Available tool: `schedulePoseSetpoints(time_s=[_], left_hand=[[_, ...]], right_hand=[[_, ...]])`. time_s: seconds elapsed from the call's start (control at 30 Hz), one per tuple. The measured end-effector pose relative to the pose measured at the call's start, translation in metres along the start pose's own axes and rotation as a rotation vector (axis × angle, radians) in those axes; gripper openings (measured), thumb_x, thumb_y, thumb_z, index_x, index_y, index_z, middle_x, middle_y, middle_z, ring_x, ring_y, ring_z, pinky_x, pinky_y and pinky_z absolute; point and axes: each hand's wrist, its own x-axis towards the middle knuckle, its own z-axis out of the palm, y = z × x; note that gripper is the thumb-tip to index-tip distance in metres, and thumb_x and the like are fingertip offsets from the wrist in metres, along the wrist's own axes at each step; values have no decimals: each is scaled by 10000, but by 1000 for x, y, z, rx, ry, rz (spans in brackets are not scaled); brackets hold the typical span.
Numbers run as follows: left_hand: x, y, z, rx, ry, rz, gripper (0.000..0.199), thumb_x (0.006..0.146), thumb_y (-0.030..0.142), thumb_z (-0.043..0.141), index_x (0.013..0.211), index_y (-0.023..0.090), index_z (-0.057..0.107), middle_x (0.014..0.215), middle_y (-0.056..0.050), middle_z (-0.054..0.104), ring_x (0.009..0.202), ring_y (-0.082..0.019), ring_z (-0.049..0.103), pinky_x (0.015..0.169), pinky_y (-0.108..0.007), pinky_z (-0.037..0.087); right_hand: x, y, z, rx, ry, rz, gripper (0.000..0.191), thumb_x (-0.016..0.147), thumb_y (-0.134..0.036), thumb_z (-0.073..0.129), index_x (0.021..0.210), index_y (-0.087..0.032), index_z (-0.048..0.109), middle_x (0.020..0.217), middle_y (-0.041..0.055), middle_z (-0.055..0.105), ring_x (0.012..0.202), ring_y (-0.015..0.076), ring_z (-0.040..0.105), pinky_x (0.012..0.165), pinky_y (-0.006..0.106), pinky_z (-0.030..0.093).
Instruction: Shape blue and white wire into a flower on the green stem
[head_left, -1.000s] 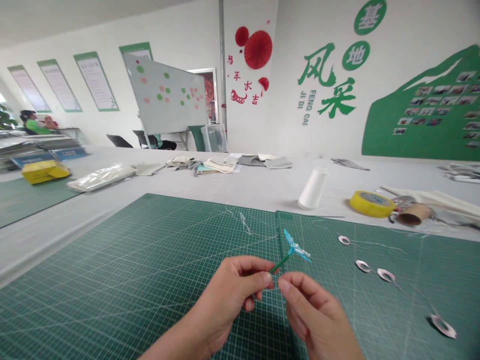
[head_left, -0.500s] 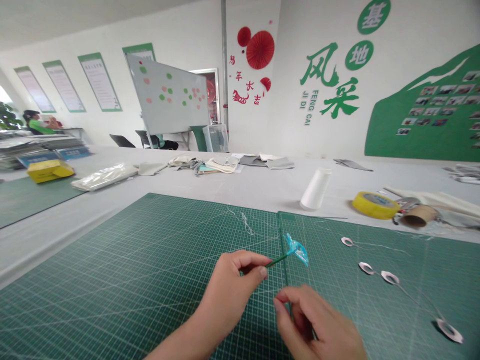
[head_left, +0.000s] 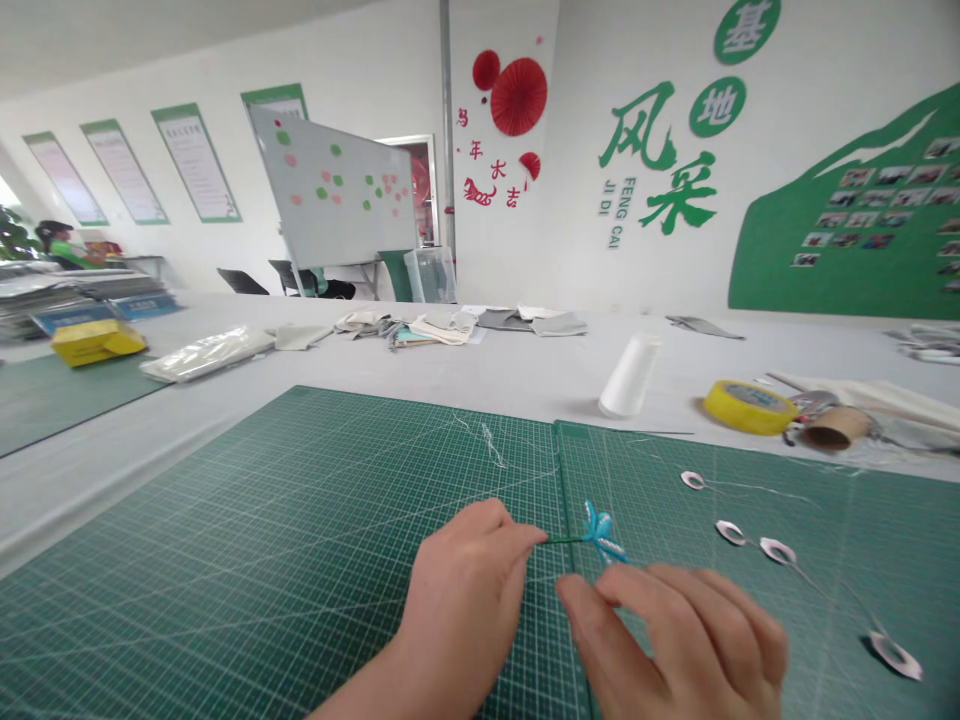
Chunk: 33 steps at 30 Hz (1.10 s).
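Observation:
My left hand is closed in a pinch on the thin green stem of a small craft flower. Its light-blue looped petals, with whitish beadlike stripes, point to the right. Just below the petals is my right hand, thumb and forefinger slightly apart with nothing visible between them. Whether its forefinger touches the lowest petal I cannot tell. Both hands are above the green cutting mats.
Pale rings with threads lie on the right mat. Behind it stand a white thread cone, a yellow tape roll and a cardboard tube. Fabric pieces lie farther back. A person sits at far left.
The flower has turned and dropped slightly, so its petals show as separate loops. My right hand has shifted right and up toward the petals, its thumb and forefinger parting.

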Motion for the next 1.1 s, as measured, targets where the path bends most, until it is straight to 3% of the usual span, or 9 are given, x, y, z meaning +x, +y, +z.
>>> schedulePoseSetpoints(time_s=[0.07,0.2,0.43,0.7,0.9,1.1], left_hand=[[0,-1,0,88,-27,58,302,879,98,447,987,199,710,785,-56,630,733,-195,564,635,-310,416],[3,-3,-3,185,-90,172,324,866,66,447,979,220,708,760,-53,624,703,-192,533,608,-307,370],[5,-6,-7,232,-214,276,325,841,28,458,934,225,698,813,-38,628,753,-193,516,669,-343,323],[4,-7,-10,61,-263,303,340,849,14,454,927,235,700,838,-21,640,798,-172,537,735,-330,327],[3,-8,-13,-30,-274,287,289,877,60,476,949,226,702,834,-23,651,794,-161,551,790,-322,346],[3,-3,-17,-62,-333,309,255,859,49,509,912,208,700,827,-23,652,821,-160,551,804,-312,349]], right_hand=[[1,0,1,30,7,28,150,799,-112,618,837,-252,655,742,56,687,840,268,524,834,446,342],[3,12,3,151,-109,74,99,801,-157,628,880,-217,639,871,65,702,869,258,540,840,442,349],[1,30,10,332,-222,225,64,817,-201,591,792,-245,630,867,26,654,835,226,544,785,390,338],[-2,34,13,420,-294,234,59,854,-214,561,805,-237,586,891,31,602,874,232,529,785,385,341],[3,39,9,689,-459,453,153,889,-289,505,760,-248,575,883,22,569,871,216,546,768,363,426],[11,48,10,1001,-616,579,205,863,-273,508,665,-229,532,808,2,550,771,176,563,730,312,452]])
